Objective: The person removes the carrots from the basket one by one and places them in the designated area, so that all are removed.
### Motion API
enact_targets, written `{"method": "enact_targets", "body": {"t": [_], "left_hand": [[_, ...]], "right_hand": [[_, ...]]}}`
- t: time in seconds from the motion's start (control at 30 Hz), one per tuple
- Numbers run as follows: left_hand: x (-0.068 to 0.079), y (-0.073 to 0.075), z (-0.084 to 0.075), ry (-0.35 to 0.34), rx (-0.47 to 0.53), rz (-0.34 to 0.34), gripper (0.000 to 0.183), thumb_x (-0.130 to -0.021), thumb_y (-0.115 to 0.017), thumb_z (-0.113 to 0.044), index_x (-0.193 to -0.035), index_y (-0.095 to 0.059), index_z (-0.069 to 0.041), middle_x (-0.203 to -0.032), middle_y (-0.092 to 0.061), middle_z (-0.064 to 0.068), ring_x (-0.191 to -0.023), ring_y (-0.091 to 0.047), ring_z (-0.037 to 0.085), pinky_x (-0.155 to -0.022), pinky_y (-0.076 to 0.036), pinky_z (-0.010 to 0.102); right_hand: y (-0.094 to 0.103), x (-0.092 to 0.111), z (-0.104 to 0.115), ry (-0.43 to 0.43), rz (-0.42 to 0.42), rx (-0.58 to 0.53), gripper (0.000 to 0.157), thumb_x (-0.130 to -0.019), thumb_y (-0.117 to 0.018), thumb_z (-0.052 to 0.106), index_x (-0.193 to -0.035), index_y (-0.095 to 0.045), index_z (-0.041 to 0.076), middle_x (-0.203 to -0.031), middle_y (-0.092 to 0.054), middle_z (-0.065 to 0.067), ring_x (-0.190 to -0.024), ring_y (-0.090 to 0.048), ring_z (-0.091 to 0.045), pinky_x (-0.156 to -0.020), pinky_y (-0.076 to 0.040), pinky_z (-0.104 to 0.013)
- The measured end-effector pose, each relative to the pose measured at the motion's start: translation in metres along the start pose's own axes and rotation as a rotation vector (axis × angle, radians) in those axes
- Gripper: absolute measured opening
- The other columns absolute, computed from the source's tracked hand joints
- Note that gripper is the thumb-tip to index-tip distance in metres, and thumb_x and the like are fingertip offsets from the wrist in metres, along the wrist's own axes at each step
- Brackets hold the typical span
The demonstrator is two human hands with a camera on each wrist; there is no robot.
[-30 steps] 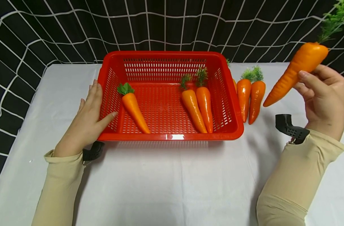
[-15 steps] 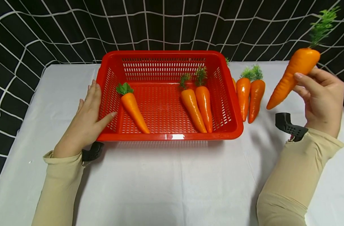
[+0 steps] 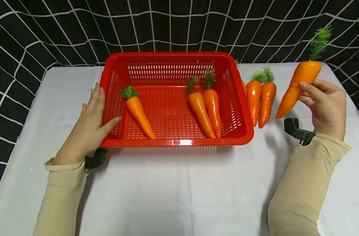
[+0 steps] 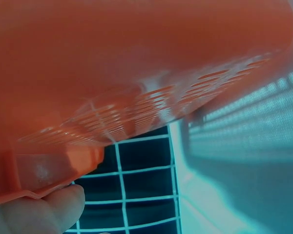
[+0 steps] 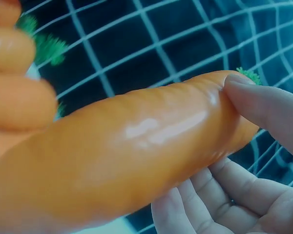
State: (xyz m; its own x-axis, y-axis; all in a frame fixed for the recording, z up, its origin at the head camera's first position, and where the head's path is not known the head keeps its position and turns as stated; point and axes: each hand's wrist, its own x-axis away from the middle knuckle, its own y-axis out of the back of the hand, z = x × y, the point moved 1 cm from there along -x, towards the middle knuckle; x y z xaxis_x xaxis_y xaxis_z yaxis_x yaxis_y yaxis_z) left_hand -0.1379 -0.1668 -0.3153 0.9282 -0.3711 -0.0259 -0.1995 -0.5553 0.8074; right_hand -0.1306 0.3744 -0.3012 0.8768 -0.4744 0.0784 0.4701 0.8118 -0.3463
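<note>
R hand (image 3: 329, 109) rt. of basket (image 3: 149, 143): fingers pinch carrot (image 3: 292, 90); glossy, may slip. L hand (image 3: 86, 131) at basket's left: fingers straight.

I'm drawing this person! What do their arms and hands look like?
The left hand and right hand wear no gloves. The left sleeve and right sleeve are plain beige, ending in loose cuffs. The left gadget and right gadget beside them are black; the right one is bent, with little holes.
</note>
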Motion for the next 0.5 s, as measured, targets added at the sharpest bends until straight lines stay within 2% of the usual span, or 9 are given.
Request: {"method": "enact_targets", "body": {"t": [0.13, 0.27, 0.4, 0.5], "left_hand": [[0.000, 0.000, 0.000, -0.001, 0.005, -0.003, 0.082, -0.095, -0.052, -0.030, -0.149, 0.001, 0.001, -0.156, 0.012, 0.011, -0.143, 0.009, 0.029, -0.108, -0.001, 0.061], [0.001, 0.000, 0.000, 0.002, 0.010, -0.004, 0.082, -0.095, -0.052, -0.030, -0.150, 0.001, 0.000, -0.157, 0.011, 0.011, -0.143, 0.009, 0.028, -0.108, 0.000, 0.061], [0.001, -0.001, 0.000, 0.001, 0.009, -0.007, 0.082, -0.095, -0.052, -0.030, -0.150, 0.001, 0.000, -0.157, 0.011, 0.011, -0.143, 0.009, 0.028, -0.108, 0.000, 0.060], [0.000, -0.001, 0.000, 0.000, 0.003, -0.009, 0.082, -0.096, -0.052, -0.031, -0.150, 0.001, 0.000, -0.157, 0.010, 0.011, -0.143, 0.008, 0.027, -0.109, 0.000, 0.060]], "right_hand": [[0.014, -0.008, -0.014, -0.086, 0.020, -0.064, 0.007, -0.080, -0.067, -0.011, -0.087, -0.069, -0.011, -0.083, -0.069, -0.015, -0.062, -0.066, -0.024, -0.057, -0.055, -0.030], [0.027, -0.015, -0.029, -0.191, 0.031, -0.077, 0.006, -0.083, -0.064, -0.009, -0.084, -0.070, -0.008, -0.079, -0.069, -0.015, -0.061, -0.066, -0.023, -0.056, -0.055, -0.030], [0.034, -0.020, -0.039, -0.273, 0.014, -0.012, 0.005, -0.084, -0.067, -0.003, -0.080, -0.071, -0.002, -0.076, -0.069, -0.011, -0.062, -0.066, -0.019, -0.057, -0.055, -0.028], [0.035, -0.022, -0.044, -0.285, -0.014, 0.087, 0.004, -0.081, -0.072, 0.002, -0.076, -0.072, 0.003, -0.073, -0.069, -0.007, -0.061, -0.066, -0.016, -0.057, -0.055, -0.025]]}}
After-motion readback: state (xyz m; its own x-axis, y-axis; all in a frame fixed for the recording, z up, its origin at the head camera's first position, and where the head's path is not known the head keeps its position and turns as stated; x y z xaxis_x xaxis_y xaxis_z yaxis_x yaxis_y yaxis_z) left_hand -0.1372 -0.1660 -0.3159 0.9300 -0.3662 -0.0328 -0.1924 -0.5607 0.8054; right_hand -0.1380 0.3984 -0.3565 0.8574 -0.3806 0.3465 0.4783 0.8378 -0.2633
